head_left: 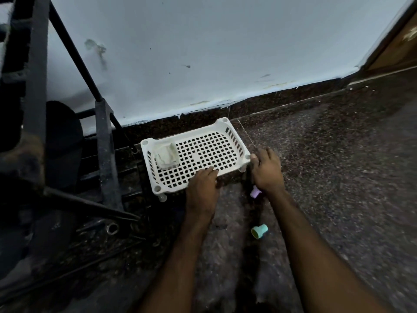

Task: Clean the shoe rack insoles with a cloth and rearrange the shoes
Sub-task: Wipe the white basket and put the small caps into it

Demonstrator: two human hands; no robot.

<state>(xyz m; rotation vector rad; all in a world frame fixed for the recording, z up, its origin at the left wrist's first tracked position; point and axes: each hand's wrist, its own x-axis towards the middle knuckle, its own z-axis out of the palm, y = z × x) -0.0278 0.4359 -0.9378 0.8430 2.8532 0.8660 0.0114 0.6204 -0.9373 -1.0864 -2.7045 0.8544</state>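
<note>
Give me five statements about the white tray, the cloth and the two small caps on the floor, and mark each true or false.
1. The folded cloth lies inside the tray, at its left end. True.
2. The left hand rests on the tray's near edge. True.
3. The green cap sits inside the tray. False: it lies on the floor, nearer the camera than the tray.
4. The right hand is at the tray's far left corner. False: it is at the near right corner.
5. The purple cap lies just under the right hand. True.
</note>
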